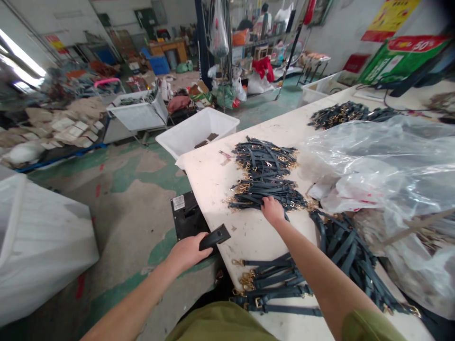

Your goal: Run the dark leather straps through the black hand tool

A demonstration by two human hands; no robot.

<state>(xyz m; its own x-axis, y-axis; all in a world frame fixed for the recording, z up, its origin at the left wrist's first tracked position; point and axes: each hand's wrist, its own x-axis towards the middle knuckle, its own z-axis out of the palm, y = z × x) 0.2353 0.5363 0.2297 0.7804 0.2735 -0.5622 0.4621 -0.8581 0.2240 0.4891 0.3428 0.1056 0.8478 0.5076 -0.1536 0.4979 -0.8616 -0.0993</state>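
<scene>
My left hand point(190, 252) is closed round a short black flat bar point(215, 237), its end pointing right past the table edge; I cannot make out its kind. My right hand point(273, 211) reaches to the near edge of a stack of dark blue straps point(265, 163) with gold-coloured clasps and buckles. Its fingers are curled on a strap there, with the fingertips partly hidden. Closer to my body, a smaller group of similar straps point(273, 279) lies across the table. More straps point(350, 248) are heaped to the right of my right forearm.
The white table point(209, 180) runs away to the right. Clear plastic sheeting point(384, 156) covers its right side, with another strap pile point(350, 113) behind. A white bin point(199, 130) stands beyond the table edge. At left is a large white tub point(50, 246).
</scene>
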